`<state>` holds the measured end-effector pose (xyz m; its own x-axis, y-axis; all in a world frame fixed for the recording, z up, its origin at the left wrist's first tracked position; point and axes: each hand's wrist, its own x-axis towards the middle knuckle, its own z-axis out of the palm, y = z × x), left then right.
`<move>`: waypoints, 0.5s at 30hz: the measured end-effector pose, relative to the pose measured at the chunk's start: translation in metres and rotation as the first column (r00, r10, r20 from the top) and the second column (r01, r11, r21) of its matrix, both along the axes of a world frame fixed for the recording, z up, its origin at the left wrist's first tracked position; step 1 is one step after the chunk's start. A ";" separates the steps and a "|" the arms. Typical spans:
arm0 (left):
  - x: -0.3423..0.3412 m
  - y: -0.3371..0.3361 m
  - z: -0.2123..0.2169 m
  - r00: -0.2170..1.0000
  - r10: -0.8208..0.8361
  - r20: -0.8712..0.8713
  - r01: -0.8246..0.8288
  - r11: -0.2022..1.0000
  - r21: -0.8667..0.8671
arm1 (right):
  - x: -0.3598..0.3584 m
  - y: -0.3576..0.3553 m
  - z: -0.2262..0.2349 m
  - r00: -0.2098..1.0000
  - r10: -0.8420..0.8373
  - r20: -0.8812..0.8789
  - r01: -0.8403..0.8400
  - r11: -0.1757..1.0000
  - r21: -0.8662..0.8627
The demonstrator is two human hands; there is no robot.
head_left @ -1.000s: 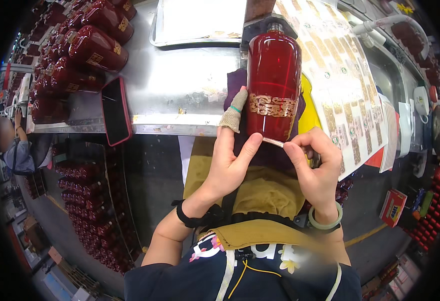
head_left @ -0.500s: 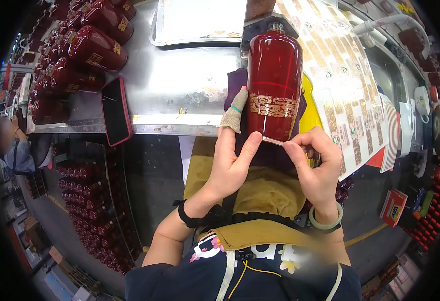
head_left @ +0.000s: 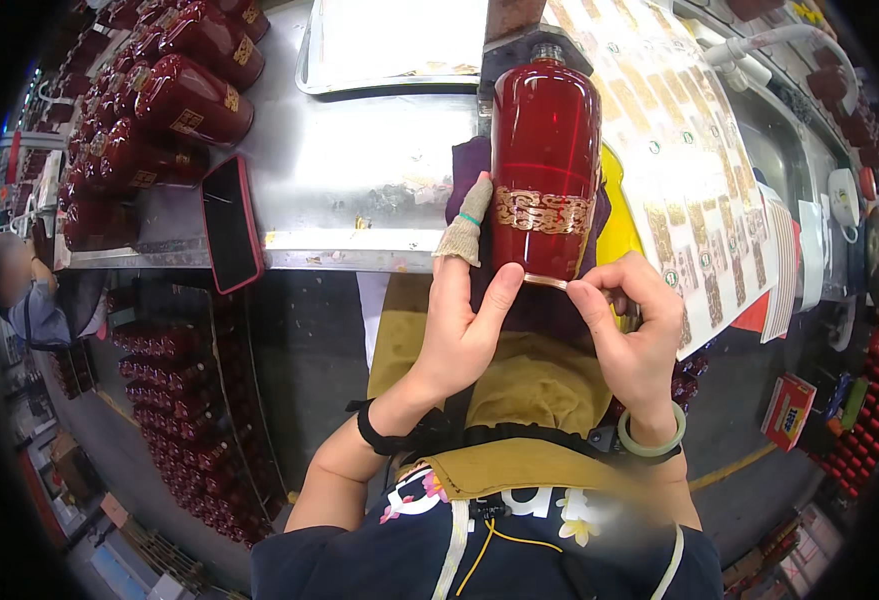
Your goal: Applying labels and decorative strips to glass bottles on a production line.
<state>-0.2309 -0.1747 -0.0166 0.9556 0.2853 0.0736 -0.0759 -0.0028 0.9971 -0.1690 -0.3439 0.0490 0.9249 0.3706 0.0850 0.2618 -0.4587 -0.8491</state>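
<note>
A deep red glass bottle [head_left: 547, 130] lies tilted, its clear neck away from me and its base toward me. Around its lower part runs a gold patterned band [head_left: 542, 211]. My left hand [head_left: 464, 325] grips the bottle's left side, thumb at the base and a cloth cover on one finger. At the right corner of the base, my right hand [head_left: 639, 320] pinches the rim with thumb and curled fingers; its fingertips are partly hidden. Dark purple cloth [head_left: 471, 165] lies under the bottle. To the right is a sheet of gold stickers [head_left: 679, 150].
Several red bottles [head_left: 194, 100] lie stacked on the metal table at the left, near a phone [head_left: 231, 225] at its edge. A metal tray [head_left: 399, 84] sits farther back. More bottles [head_left: 174, 430] stand stacked lower left. Another person [head_left: 39, 300] is at the far left.
Almost nothing differs. The bottle and both hands keep the same grip, and the whole view has shifted only slightly.
</note>
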 end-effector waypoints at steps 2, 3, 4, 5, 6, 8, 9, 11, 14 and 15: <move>0.000 -0.001 0.000 1.000 0.000 -0.004 0.000 1.000 0.031 | 0.000 0.001 0.000 1.000 0.000 0.013 0.000 1.000 -0.006; -0.001 -0.001 0.001 1.000 0.005 -0.007 -0.005 0.998 0.063 | 0.000 0.000 0.000 1.000 -0.001 0.012 0.001 1.000 -0.006; -0.001 -0.002 0.002 1.000 0.012 -0.010 -0.011 0.995 0.096 | 0.001 -0.001 -0.001 1.000 0.000 -0.001 0.000 1.000 -0.012; 0.000 -0.002 0.003 1.000 0.012 -0.011 -0.010 0.995 0.097 | 0.001 -0.002 -0.002 1.000 0.001 -0.014 -0.001 1.000 -0.018; 0.001 -0.002 0.003 1.000 0.013 -0.002 -0.013 0.995 0.096 | 0.002 -0.002 -0.002 1.000 0.001 -0.015 -0.001 1.000 -0.017; 0.001 -0.002 0.004 1.000 0.010 0.006 -0.011 0.995 0.097 | 0.004 -0.003 -0.001 1.000 0.018 -0.009 -0.018 1.000 0.008; 0.001 -0.001 0.004 1.000 -0.009 -0.005 0.009 0.990 0.140 | 0.005 -0.003 0.000 1.000 0.016 -0.010 -0.016 1.000 0.009; 0.000 0.000 0.005 0.999 -0.028 -0.020 0.031 0.982 0.185 | 0.006 -0.005 0.002 0.999 0.035 -0.039 -0.036 0.999 -0.026; 0.001 -0.001 0.005 1.000 -0.008 0.008 0.006 0.989 0.147 | 0.009 -0.006 0.003 0.998 0.060 -0.033 -0.061 0.998 -0.023; -0.001 -0.001 0.005 0.999 0.016 0.039 -0.018 0.999 0.029 | 0.009 -0.006 0.003 0.998 0.060 -0.033 -0.061 0.998 -0.021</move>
<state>-0.2315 -0.1752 -0.0116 0.9469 0.2987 0.1188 -0.1141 -0.0332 0.9929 -0.1603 -0.3501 0.0524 0.9029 0.4272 0.0467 0.2622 -0.4615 -0.8475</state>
